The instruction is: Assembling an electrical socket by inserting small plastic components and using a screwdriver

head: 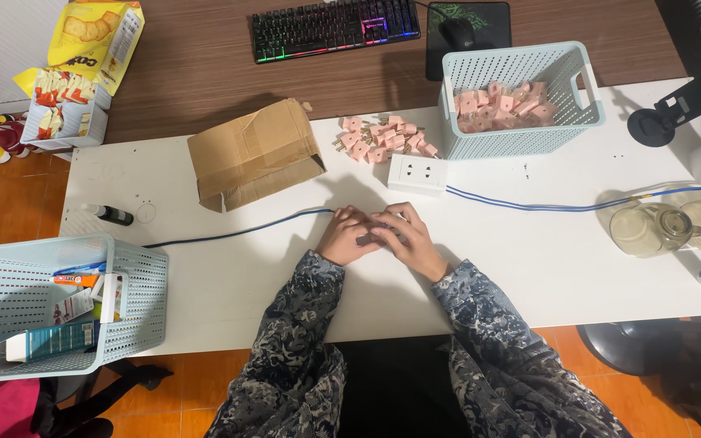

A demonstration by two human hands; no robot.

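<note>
Two hands, left hand [346,235]; right hand [407,239], touching; one socket block [418,173]; two baskets.

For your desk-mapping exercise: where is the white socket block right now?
In the head view the white socket block lies on the white table, just beyond both hands, in front of the loose pile of pink plugs and left of the blue basket.

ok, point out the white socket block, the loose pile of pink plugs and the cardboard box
white socket block [417,173], head view, middle of its top face
loose pile of pink plugs [383,139], head view, centre of the heap
cardboard box [253,152], head view, its top flap
</note>
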